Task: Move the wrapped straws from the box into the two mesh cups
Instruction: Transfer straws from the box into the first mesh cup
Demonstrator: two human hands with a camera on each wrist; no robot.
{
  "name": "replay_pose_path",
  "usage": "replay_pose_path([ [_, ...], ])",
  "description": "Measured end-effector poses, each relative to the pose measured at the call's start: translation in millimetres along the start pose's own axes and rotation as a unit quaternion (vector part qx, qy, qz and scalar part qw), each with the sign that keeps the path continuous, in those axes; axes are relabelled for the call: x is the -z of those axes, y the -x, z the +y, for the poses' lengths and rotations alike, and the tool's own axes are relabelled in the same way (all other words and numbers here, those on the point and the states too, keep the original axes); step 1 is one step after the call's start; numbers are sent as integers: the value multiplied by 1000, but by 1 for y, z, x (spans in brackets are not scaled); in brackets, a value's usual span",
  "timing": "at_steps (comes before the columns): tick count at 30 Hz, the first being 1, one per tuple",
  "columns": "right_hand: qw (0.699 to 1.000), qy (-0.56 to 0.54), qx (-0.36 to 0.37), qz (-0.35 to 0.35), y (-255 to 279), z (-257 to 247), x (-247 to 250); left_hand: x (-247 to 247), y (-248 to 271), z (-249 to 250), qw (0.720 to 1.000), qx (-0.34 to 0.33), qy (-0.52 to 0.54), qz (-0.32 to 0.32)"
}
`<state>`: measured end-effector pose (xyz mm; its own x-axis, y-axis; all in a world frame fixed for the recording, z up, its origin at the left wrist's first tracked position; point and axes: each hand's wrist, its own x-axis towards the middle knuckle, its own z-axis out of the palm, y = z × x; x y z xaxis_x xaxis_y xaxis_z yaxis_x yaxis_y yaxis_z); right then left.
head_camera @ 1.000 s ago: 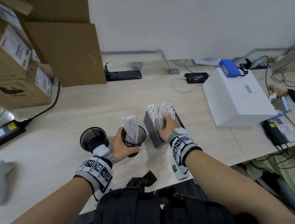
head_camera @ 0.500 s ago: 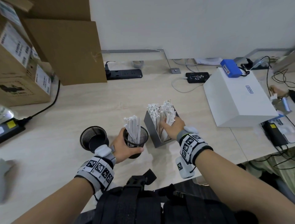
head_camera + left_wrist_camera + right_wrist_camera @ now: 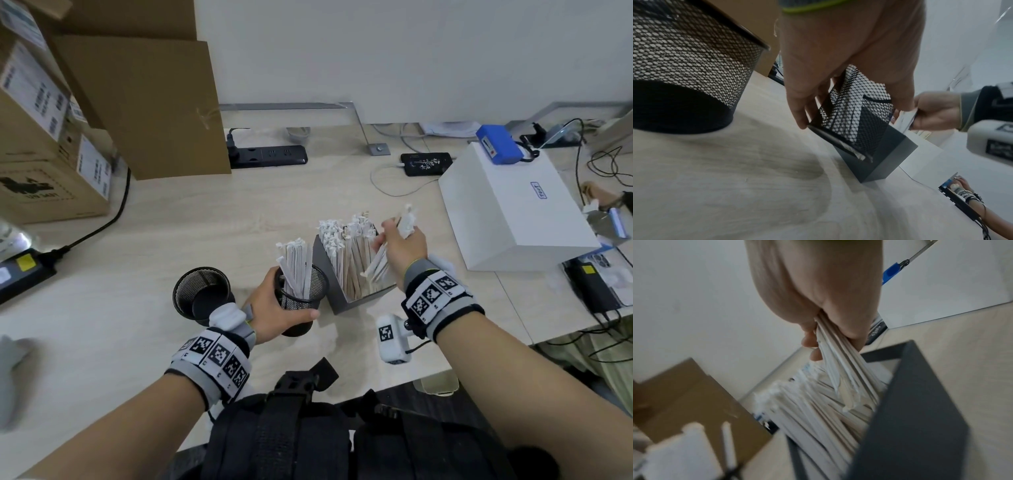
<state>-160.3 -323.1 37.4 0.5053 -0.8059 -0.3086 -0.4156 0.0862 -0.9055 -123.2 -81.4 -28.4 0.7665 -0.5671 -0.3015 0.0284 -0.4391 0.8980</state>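
A grey box (image 3: 363, 301) (image 3: 906, 418) (image 3: 885, 154) stands mid-table, packed with upright wrapped straws (image 3: 346, 250) (image 3: 818, 415). My right hand (image 3: 399, 245) (image 3: 824, 308) (image 3: 935, 110) grips a small bunch of straws (image 3: 380, 260) (image 3: 846, 369), lifted and slanted, their lower ends still over the box. My left hand (image 3: 274, 308) (image 3: 838, 56) holds a black mesh cup (image 3: 301, 291) (image 3: 855, 113) with several straws (image 3: 296, 263) in it, tilted toward the box. A second mesh cup (image 3: 202, 294) (image 3: 686, 65) stands empty to its left.
A white case (image 3: 513, 209) sits right of the box, with a blue device (image 3: 498, 144) on it. Cardboard boxes (image 3: 51, 137) fill the back left. A power strip (image 3: 269, 156), a phone (image 3: 426, 163) and cables lie along the back; another person's hand (image 3: 962, 186) is at the right.
My right hand closed on a bunch of straws in the box and has pulled it up and to the right. The left hand keeps holding the mesh cup.
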Motion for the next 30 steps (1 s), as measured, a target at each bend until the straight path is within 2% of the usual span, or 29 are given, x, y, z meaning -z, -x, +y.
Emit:
replay_pose_path([
  [2,996,-88,2,-10,4,-16,-2,-1,1,3,1000,0,-2,-1],
  [5,978,-198,8,-63,22,-43,-10,-4,0,6,1000,-3,0,-5],
  [8,966,-220,14,-133,47,-54,-25,-7,-1,10,1000,-5,5,-15],
  [10,969,-167,29,-181,63,-46,-36,-9,-1,14,1000,-8,18,-16],
  [12,973,-13,87,-214,71,-25,-44,-8,-1,18,999,-11,27,-18],
  [14,964,95,138,-204,73,-7,-48,-5,-1,21,999,-11,32,-25],
  [20,961,102,214,-143,64,-12,-45,2,1,18,999,-13,45,-27],
  [23,939,152,228,-208,68,-10,-46,2,3,20,999,-19,31,-27],
  [25,905,227,245,-263,77,-5,-50,0,5,23,999,-22,17,-30],
  [27,881,269,282,-268,81,-1,-55,-1,7,27,999,-30,-14,-34],
  [30,890,251,290,-245,79,-2,-60,-1,7,28,998,-43,-19,-46],
])
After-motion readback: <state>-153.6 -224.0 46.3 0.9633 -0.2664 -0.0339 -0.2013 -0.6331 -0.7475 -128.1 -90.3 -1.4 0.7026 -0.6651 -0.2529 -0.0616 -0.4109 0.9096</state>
